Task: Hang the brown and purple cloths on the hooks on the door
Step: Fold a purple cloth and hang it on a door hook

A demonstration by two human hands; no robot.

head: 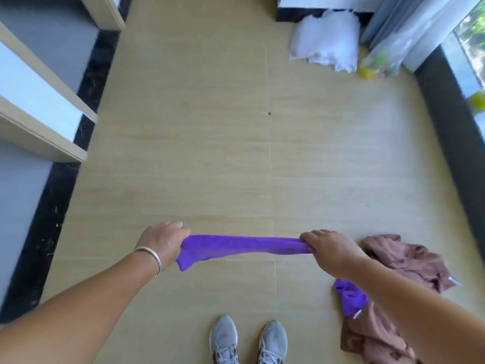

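A purple cloth [244,245] is stretched level between my hands above the floor. My left hand [164,241] grips its left end, and a short tail hangs below the fist. My right hand [329,245] grips its right end. A second purple cloth [350,296] lies on the floor under my right forearm. Brown cloths [408,258] lie crumpled on the floor at the right, with more brown cloth [367,334] lower down. No door hooks are in view.
Beige tiled floor [210,153] stretches ahead. White door frames and grey walls [39,101] stand at the left. A white bag [326,40], a curtain [409,27] and yellow-green items [372,65] sit at the far right. My grey shoes [248,340] are below.
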